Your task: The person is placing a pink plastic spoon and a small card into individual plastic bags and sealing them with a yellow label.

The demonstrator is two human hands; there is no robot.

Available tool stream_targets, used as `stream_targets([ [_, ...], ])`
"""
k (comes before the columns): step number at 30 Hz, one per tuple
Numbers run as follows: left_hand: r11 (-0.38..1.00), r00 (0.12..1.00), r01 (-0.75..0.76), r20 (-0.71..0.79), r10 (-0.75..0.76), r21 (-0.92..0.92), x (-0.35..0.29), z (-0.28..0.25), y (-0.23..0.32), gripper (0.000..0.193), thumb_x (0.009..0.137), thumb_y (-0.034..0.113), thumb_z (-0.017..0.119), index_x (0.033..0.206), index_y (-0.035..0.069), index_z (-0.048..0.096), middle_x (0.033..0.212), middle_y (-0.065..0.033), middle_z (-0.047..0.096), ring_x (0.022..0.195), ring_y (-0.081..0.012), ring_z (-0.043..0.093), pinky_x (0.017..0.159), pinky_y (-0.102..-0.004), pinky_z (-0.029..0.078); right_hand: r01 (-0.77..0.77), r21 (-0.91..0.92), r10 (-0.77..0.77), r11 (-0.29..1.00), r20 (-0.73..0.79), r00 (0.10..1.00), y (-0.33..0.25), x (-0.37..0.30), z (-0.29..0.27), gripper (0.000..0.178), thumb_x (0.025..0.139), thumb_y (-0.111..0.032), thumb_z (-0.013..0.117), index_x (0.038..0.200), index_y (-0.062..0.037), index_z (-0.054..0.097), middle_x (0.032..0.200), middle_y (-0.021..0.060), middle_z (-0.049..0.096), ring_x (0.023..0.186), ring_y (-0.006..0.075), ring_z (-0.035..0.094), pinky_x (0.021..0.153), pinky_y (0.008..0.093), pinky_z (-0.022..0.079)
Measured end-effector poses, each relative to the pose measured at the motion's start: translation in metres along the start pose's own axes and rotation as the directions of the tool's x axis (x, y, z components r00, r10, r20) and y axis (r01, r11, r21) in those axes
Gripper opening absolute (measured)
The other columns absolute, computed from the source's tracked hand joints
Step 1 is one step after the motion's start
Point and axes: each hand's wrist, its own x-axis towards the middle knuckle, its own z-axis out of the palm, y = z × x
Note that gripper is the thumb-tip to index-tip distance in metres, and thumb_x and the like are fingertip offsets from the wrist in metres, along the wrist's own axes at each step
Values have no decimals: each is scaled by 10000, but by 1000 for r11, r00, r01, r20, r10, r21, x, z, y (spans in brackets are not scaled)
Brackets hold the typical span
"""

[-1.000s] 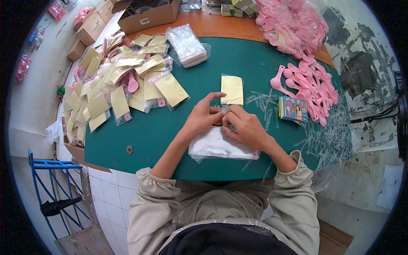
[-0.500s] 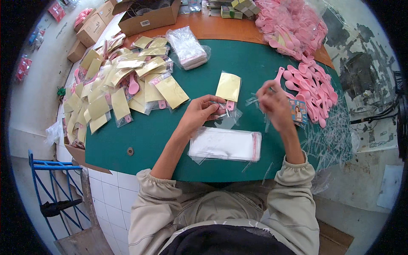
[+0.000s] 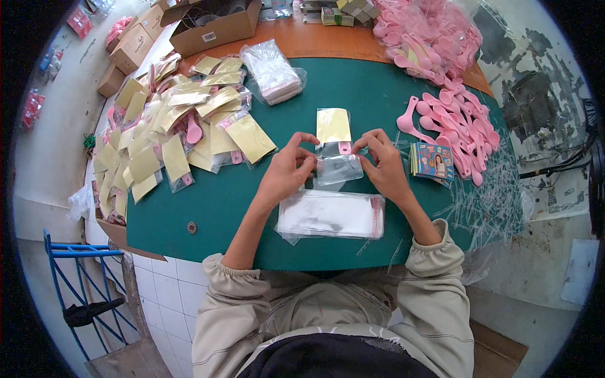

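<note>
In the middle of the green table lies a clear plastic bag (image 3: 339, 169) with a pale yellow card (image 3: 333, 125) in its far part. The end of a pink spoon (image 3: 345, 147) shows at the card's near edge. My left hand (image 3: 291, 167) pinches the bag's loose near end at its left edge. On the opposite edge, my right hand (image 3: 383, 165) pinches it between thumb and fingertips. Just nearer to me lies a stack of flat clear bags (image 3: 331, 214) with a reddish strip at its right end.
Filled bags with yellow cards (image 3: 146, 160) are heaped at the left. Loose pink spoons (image 3: 463, 129) and a stack of printed cards (image 3: 433, 162) lie at the right, beside scattered clear strips (image 3: 485, 208). Farther back are a bundle of bags (image 3: 272, 70) and an open cardboard box (image 3: 214, 30).
My right hand has come left, from near the printed cards to the bag's right edge. The bag's near end is now spread between both hands. A pink spoon near the heap has shifted.
</note>
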Motion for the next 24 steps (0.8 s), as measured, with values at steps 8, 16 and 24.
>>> stream_targets([
  [8,878,961,-254,5,276,406,1,5,-2,185,768,105,632,927,52,553,830,-69,530,795,-209,578,693,-264,475,-120,136,85,983,237,968,8,4,-8,107,767,-107,615,842,-47,567,748,21,475,596,88,417,517,239,342],
  [16,968,1000,7,16,-12,250,3,2,-1,194,775,179,660,838,12,583,794,-39,608,764,-107,593,652,-239,474,-394,327,319,859,259,911,23,-2,12,183,823,-191,597,809,-14,556,644,-8,523,565,53,428,505,217,347],
  [24,976,998,57,-7,-57,211,7,2,-9,204,802,188,639,842,-1,571,769,-41,606,730,-85,583,617,-218,471,-353,446,341,823,109,934,24,-4,22,173,809,-150,616,828,-11,516,675,17,549,565,64,459,506,201,367],
])
